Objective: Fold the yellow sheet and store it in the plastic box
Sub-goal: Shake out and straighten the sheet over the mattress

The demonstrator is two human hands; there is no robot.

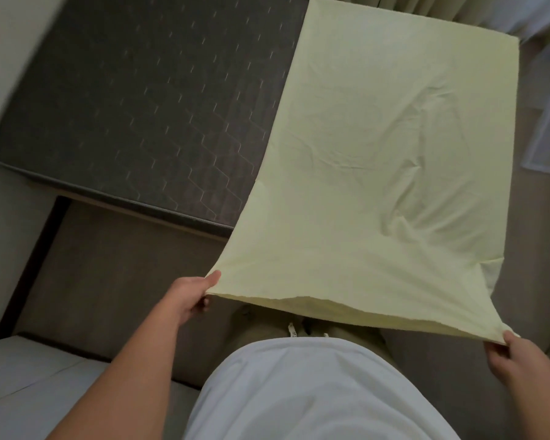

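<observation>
— Yellow sheet (378, 147) lies along the right half of the mattress (134, 106), its long axis running away from the person. Where are the hands?

— Left hand (193, 299) and right hand (518, 357) each pinch a near corner, lifted taut. Best to keep the edge level and carry both corners squarely to the far end. No box is clearly visible.

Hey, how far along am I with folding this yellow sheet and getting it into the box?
Early on. The yellow sheet already lies as a long strip over the right part of the mattress, so one fold looks done. Right now your left hand and right hand each pinch a near corner, lifted off the bed. Left to do: the remaining folds and storing it. No plastic box is clearly in view.
</observation>
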